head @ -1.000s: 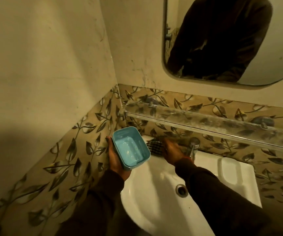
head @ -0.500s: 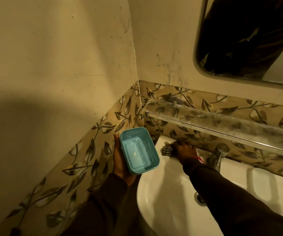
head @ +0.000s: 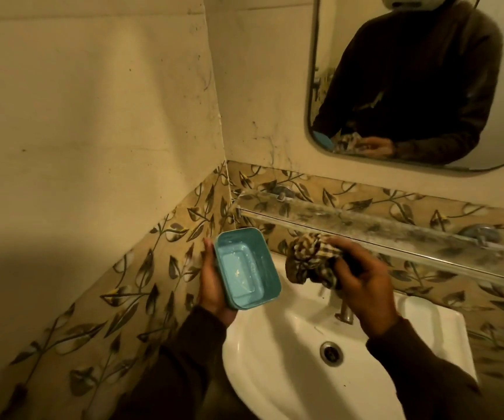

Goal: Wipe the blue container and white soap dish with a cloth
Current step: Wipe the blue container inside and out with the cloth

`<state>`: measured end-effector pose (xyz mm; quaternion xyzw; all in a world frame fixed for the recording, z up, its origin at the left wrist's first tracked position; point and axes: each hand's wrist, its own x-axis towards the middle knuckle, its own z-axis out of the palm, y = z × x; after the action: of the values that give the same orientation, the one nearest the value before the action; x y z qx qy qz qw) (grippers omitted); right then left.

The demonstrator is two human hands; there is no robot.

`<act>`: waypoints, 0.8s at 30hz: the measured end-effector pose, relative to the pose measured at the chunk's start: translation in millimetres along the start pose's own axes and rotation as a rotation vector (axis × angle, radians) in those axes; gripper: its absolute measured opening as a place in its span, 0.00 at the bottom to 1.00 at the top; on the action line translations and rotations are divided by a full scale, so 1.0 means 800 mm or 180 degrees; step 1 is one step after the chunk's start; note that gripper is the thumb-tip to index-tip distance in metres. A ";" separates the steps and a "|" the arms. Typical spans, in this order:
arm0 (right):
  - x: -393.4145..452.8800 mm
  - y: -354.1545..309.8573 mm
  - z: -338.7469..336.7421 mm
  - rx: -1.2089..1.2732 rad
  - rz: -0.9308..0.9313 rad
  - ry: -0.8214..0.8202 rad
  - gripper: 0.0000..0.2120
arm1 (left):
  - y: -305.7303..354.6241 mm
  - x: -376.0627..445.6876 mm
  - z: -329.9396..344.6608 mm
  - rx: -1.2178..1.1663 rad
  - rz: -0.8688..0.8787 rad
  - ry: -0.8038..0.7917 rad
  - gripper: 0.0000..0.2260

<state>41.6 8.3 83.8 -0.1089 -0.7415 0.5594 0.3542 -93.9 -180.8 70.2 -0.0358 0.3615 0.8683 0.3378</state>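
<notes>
The left hand [head: 214, 286] grips the blue container [head: 246, 268] from its outer side, fingers wrapped under and behind it, holding it tilted so its open top faces the camera. The container hangs in the air over the left rim of the white washbasin [head: 290, 359], near the corner where the two leaf-patterned tiled walls meet. Pale smears and specks show on its inner floor.

The right hand [head: 363, 286] is clenched around a bunched checked cloth [head: 311, 262], which bulges out to the left of the fingers. The cloth is held above the back edge of the basin, just right of the container and apart from it, with a narrow gap between the two. Below that hand the metal tap [head: 346, 313] stands at the back of the basin, partly hidden, and the drain [head: 331, 353] lies in the bowl.

A dusty glass shelf [head: 396, 231] runs along the back wall just above the cloth. The mirror [head: 411, 86] above reflects the dark-sleeved person.
</notes>
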 end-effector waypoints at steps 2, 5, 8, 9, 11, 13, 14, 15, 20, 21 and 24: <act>-0.003 -0.047 -0.025 -0.0088 -0.0211 0.0032 0.15 | -0.021 -0.010 0.036 0.0288 -0.0128 -0.0201 0.34; -0.013 -0.103 -0.055 -0.0523 -0.0308 -0.0302 0.14 | -0.061 -0.019 0.082 0.0417 -0.0326 -0.0510 0.32; -0.028 -0.131 -0.067 -0.1973 -0.0509 -0.0567 0.15 | -0.104 -0.027 0.117 0.0199 -0.0690 -0.0804 0.38; -0.032 -0.134 -0.069 -0.2458 -0.0540 -0.0639 0.15 | -0.120 -0.031 0.128 0.0181 -0.0761 -0.0846 0.36; -0.032 -0.129 -0.065 -0.3099 -0.0504 -0.0661 0.16 | -0.142 -0.044 0.149 0.0230 -0.0735 -0.0900 0.32; -0.028 -0.123 -0.068 -0.3532 -0.0387 -0.0581 0.16 | -0.158 -0.053 0.166 0.0297 -0.0721 -0.0930 0.31; -0.027 -0.121 -0.072 -0.3627 -0.0342 -0.0569 0.16 | -0.164 -0.055 0.173 0.0323 -0.0728 -0.0926 0.31; -0.027 -0.120 -0.077 -0.3617 -0.0352 -0.0608 0.16 | -0.166 -0.056 0.177 0.0307 -0.0742 -0.0918 0.31; -0.027 -0.134 -0.110 -0.3053 -0.0753 -0.1369 0.13 | -0.157 -0.045 0.178 0.0397 -0.0925 -0.1237 0.35; -0.030 -0.136 -0.117 -0.3021 -0.0786 -0.1652 0.13 | -0.156 -0.044 0.177 0.0419 -0.0983 -0.1328 0.35; -0.046 -0.143 -0.127 -0.2939 -0.0803 -0.2263 0.12 | -0.154 -0.045 0.172 0.0489 -0.1081 -0.1535 0.37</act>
<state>161.3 24.3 184.9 0.0312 -0.9883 0.1349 0.0640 34.4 -48.4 108.6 0.1371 0.3243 0.7530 0.5559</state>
